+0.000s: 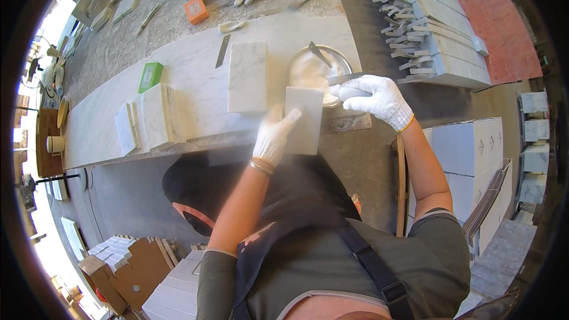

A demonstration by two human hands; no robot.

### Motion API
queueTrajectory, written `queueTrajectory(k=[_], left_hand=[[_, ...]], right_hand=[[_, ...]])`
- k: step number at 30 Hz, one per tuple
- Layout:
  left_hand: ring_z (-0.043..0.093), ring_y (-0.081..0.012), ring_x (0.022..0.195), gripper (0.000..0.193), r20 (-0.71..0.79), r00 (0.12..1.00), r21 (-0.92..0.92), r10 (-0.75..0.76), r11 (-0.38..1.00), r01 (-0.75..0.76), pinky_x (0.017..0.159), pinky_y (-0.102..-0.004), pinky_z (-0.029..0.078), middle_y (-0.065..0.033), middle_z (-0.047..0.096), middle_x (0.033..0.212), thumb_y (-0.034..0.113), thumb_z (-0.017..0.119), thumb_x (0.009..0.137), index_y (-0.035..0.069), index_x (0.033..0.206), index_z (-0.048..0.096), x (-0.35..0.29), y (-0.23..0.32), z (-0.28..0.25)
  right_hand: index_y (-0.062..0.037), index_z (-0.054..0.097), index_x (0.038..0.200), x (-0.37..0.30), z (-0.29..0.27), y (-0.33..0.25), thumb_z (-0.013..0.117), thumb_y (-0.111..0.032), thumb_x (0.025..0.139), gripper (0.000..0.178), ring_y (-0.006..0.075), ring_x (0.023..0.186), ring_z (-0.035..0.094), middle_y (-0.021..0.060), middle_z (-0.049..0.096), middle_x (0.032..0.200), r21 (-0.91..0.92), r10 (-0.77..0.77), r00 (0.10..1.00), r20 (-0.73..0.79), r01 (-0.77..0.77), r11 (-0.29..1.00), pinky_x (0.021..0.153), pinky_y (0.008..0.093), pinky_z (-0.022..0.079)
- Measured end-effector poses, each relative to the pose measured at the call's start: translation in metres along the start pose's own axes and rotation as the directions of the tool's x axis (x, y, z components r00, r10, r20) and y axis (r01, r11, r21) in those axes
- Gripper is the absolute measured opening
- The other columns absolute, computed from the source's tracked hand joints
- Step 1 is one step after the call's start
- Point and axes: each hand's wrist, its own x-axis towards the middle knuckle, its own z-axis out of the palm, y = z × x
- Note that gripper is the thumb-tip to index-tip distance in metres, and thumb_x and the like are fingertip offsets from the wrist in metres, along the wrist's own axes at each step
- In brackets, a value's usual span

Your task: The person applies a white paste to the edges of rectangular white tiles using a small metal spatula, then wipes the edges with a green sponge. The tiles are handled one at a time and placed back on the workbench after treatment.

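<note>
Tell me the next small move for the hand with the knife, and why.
Probably draw the putty knife out of the metal bowl toward the marble tile. The right hand holds its blade over the white paste, while the left hand props the tile at the bench edge, its face looking bare.

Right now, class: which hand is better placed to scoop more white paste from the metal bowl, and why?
The right hand: it grips the putty knife, blade over the metal bowl. The left hand is steadying the marble tile.
</note>
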Motion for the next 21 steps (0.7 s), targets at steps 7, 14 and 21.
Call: queueTrajectory(k=[7,14,21], left_hand=[[0.062,-0.0173,0.109,0.05,0.041,0.998,-0.005,-0.037,0.999,0.038,0.096,-0.032,0.051,-0.0111,0.07,0.124,0.03,0.075,0.099,-0.003,0.134,0.064,0.0021,-0.0044,-0.0048],[0.062,-0.0177,0.112,0.053,0.061,0.997,-0.033,-0.043,0.998,0.045,0.097,-0.0315,0.05,-0.0128,0.069,0.127,0.03,0.076,0.099,-0.006,0.136,0.062,0.0031,-0.0065,-0.0062],[0.061,-0.0176,0.111,0.053,0.051,0.998,-0.026,-0.046,0.999,0.047,0.097,-0.0316,0.05,-0.013,0.069,0.127,0.029,0.077,0.098,-0.006,0.135,0.062,0.0017,-0.0031,-0.0053]], right_hand=[[-0.0051,0.08,0.121,0.0007,0.0006,0.0015,0.08,-0.011,0.086,0.036,0.0104,0.107,0.072,0.0031,0.075,0.133,0.078,0.025,0.999,0.021,-0.027,0.997,0.097,0.0285,0.056],[-0.0051,0.08,0.121,0.0003,-0.0001,-0.0003,0.08,-0.01,0.086,0.036,0.01,0.106,0.072,0.003,0.076,0.131,0.038,0.013,1.0,0.012,-0.013,0.999,0.096,0.0282,0.057],[-0.0058,0.08,0.121,0.0019,-0.0005,-0.001,0.08,-0.011,0.086,0.035,0.0097,0.105,0.072,0.0026,0.076,0.131,-0.006,-0.01,1.0,0.009,0.01,1.0,0.095,0.0282,0.057]])
